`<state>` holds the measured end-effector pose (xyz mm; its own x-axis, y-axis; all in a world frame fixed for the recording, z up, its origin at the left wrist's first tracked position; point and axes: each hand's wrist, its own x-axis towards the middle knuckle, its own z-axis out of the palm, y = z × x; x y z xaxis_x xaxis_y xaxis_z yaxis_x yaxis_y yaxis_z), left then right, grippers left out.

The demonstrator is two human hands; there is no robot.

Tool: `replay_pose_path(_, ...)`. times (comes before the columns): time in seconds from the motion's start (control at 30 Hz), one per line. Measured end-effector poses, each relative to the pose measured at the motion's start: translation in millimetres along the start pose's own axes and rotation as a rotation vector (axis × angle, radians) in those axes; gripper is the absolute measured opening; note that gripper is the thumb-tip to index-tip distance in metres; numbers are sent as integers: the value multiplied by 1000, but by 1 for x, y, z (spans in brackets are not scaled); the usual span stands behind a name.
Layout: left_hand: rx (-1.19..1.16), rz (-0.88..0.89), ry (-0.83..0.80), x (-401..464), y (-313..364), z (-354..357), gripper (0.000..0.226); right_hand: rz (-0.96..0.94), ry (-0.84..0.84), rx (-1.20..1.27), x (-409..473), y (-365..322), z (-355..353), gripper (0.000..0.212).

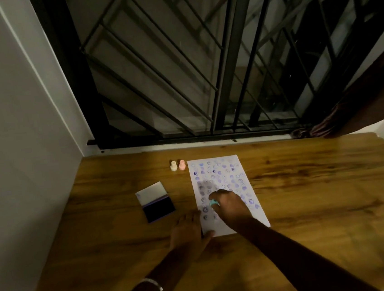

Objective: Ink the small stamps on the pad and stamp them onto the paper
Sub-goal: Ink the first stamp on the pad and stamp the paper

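The teal stamp [213, 202] sits in the lower left part of the paper [255, 217], pinched by the fingertips of the right hand [230, 206]; whether its face touches the sheet cannot be told, since the hand covers it. The paper is nearly filled with purple marks, and free space remains mainly along the near edge. To print cleanly, bring the stamp straight down on a bare spot, press once without rocking, and lift vertically to avoid smearing. The left hand [190, 232] lies flat, fingers pressed together, across the paper's near left corner and the table [311, 204]; this hold should prevent the sheet from shifting. The open ink pad [159, 208] lies just left of the paper, within short reach for re-inking. A cream stamp [173, 165] and a pink stamp [181, 165] stand upright, side by side, near the paper's far left corner.
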<state>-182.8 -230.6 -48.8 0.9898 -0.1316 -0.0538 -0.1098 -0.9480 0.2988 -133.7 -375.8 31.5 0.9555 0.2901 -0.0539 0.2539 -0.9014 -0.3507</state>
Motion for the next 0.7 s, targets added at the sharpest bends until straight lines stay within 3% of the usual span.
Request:
replay_pose_path(0.13,-173,-21,36,-1,-3,-16,52,17,-6,21,7,-4,-4,25)
replay_pose_path(0.27,-548,-251,111,14,-8,-37,25,-27,-25,28,11,-11,-4,28)
replay_pose_path(0.4,-878,-506,77,34,-12,-60,22,-101,-28,53,17,-23,-2,21)
replay_pose_path(0.6,-1623,-833,30,43,-14,-79,20,-153,-19,70,30,-42,7,14)
replay_pose_path(0.7,-1814,-820,5,45,-17,-79,31,-167,-16,76,37,-50,10,13)
